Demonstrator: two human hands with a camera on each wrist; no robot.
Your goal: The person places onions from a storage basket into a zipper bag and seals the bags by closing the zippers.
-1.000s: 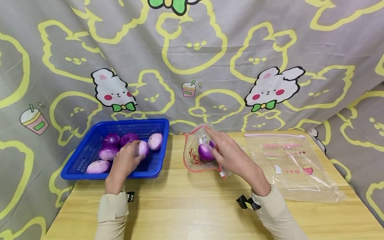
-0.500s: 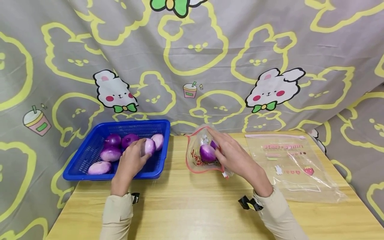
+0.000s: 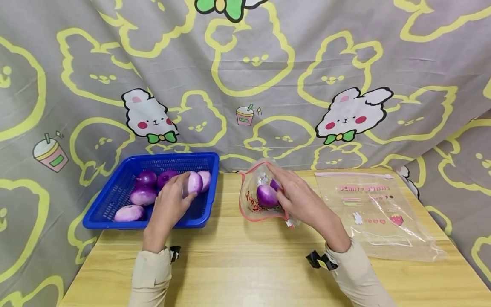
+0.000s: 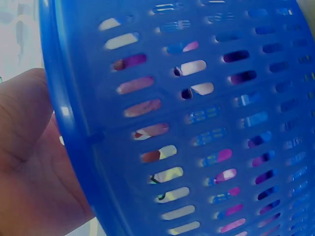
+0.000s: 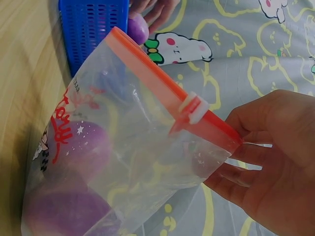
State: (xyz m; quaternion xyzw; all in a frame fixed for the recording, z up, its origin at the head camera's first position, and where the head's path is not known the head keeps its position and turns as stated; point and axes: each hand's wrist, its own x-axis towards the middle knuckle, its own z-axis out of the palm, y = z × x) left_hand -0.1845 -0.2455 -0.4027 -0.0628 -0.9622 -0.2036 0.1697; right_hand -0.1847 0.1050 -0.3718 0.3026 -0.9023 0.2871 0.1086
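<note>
My left hand [image 3: 171,204] grips a pale purple onion [image 3: 193,183] over the right side of the blue basket [image 3: 92,221]. In the left wrist view the slotted basket wall [image 4: 113,162] hides the fingertips, and only part of the hand [image 4: 34,157] shows. With thumb and fingers, my right hand [image 3: 301,197] pinches the red-edged rim of a clear zip bag [image 3: 245,204], whose mouth gapes. Purple onions [image 3: 267,195] sit inside that bag. In the right wrist view the bag [image 5: 147,147] stands upright, a white-and-red slider [image 5: 194,108] on its rim beside the hand [image 5: 275,162].
Several more onions [image 3: 143,196] lie in the basket. A flat clear bag with pink print [image 3: 377,213] lies on the right of the wooden table [image 3: 238,273]. Behind the table hangs a grey cartoon-print curtain [image 3: 184,51].
My left hand has lifted the onion slightly and shifted it rightward in the basket. The right hand keeps its pinch on the bag rim, nearly still. The head view has shifted a little.
</note>
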